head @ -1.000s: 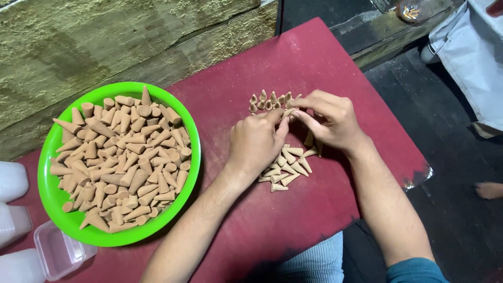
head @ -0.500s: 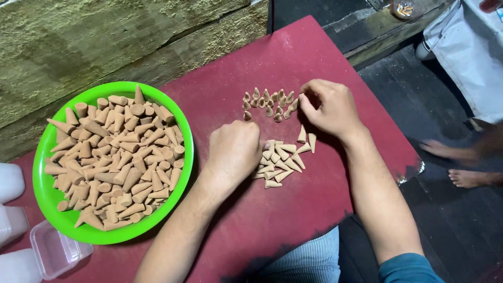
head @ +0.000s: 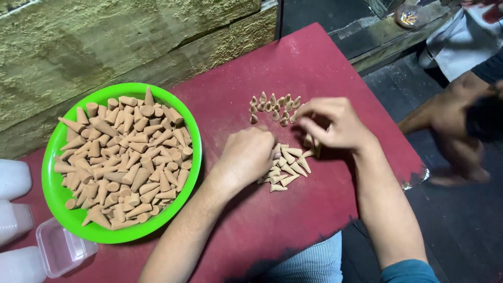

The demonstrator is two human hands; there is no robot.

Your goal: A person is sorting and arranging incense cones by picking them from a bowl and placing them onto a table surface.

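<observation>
A bright green plate (head: 58, 195) heaped with tan incense cones (head: 123, 157) sits at the left of a dark red table (head: 293, 57). Several cones stand upright in a small cluster (head: 272, 107) further back. A loose pile of cones (head: 288, 169) lies flat in front of it. My left hand (head: 246, 157) rests curled on the left side of that pile, fingers over the cones. My right hand (head: 330, 123) hovers just right of the upright cluster, fingers pinched together at its edge; whether a cone is between them is hidden.
White plastic containers (head: 13, 181) and a clear lid (head: 60, 246) stand at the table's left edge. A rough stone wall (head: 105, 36) runs behind. Another person's bare legs (head: 450, 120) are on the dark floor at right. The table's right corner (head: 416, 178) is near my right forearm.
My left hand has dropped from the upright cluster down onto the loose pile. My right hand stayed by the upright cones. Another person's legs came into view at right.
</observation>
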